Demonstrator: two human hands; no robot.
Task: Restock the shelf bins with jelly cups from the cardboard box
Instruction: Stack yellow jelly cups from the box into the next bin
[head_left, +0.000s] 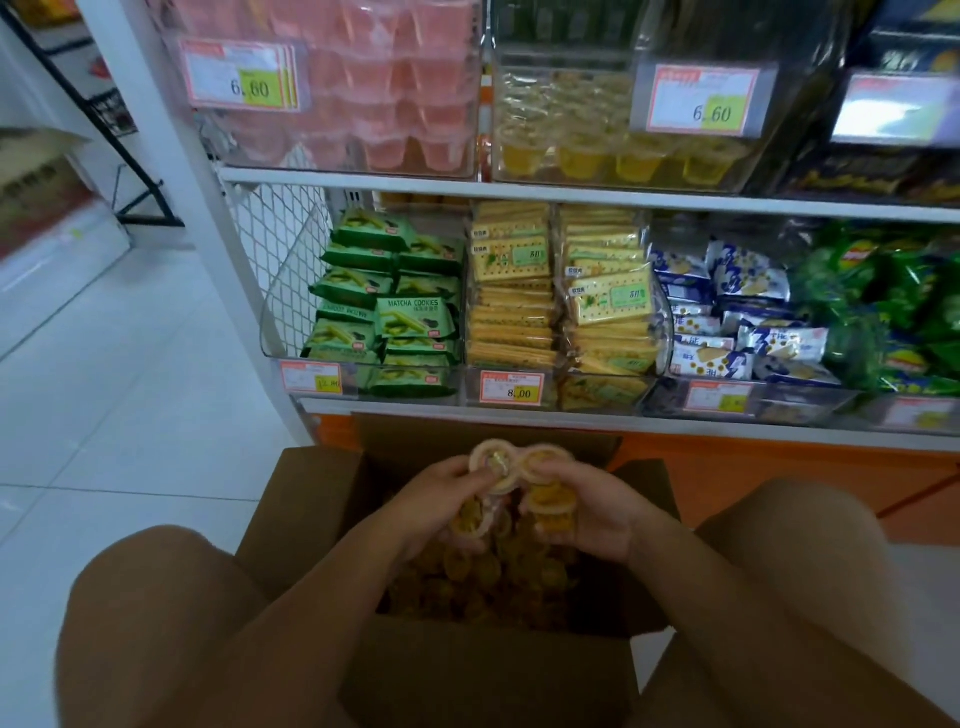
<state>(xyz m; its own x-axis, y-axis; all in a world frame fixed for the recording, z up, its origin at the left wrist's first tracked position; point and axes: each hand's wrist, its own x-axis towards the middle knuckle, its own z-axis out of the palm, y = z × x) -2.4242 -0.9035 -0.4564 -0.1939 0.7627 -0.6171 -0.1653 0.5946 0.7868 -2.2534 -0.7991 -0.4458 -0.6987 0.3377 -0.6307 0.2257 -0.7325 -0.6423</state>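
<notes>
Step in hand: pickup. Handful of jelly cups (511, 467) held just above cardboard box (306, 499), clamped by left hand (436, 499) and right hand (597, 514), both curled round cups. More cups seen loose inside box. Next move, as judged: load carried up to yellow-cup bin (613, 156), well above and beyond box, nothing dropped. Held count hidden by fingers; bin fill blurred.

1. Green matcha cookie packs (395, 312) lie stacked at the left end of the lower shelf.
2. Yellow cracker packs (561, 301) sit just beside them.
3. Blue-and-white biscuit packets (737, 322) and green chip bags (883, 301) fill the right.
4. A white tiled floor (104, 389) spreads left, under a black metal rack (150, 222).
</notes>
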